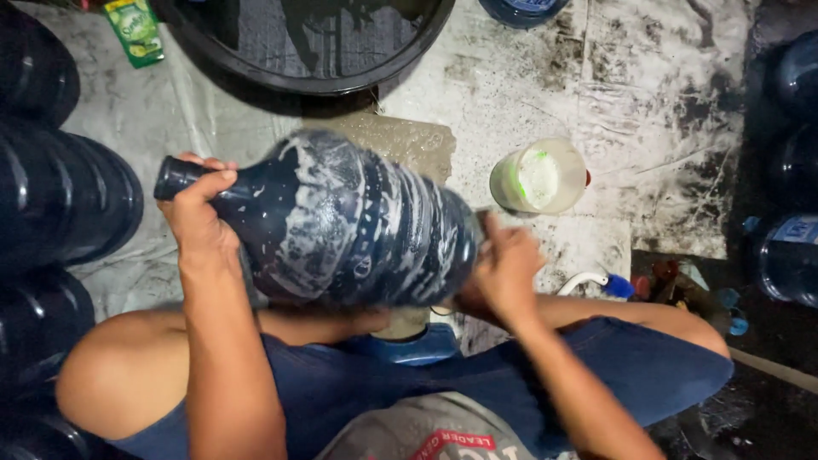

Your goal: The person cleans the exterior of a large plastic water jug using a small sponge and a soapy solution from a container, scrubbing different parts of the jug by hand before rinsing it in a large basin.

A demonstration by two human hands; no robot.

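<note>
A large dark blue water jug (pixel 341 221) lies on its side across my lap, streaked with white soap foam. My left hand (pixel 200 217) grips its neck near the black mouth at the left. At the jug's base, my right hand (pixel 504 271) is blurred and pressed against the bottom; whether it holds a scrubber is hidden. My knees in blue shorts frame the jug from below.
A white cup of soapy paste (pixel 538 176) stands on the wet concrete floor at right. A big black tub (pixel 307 43) sits ahead. Dark blue jugs (pixel 60 196) are stacked left, more jugs (pixel 788 255) right. A green sachet (pixel 135 30) lies top left.
</note>
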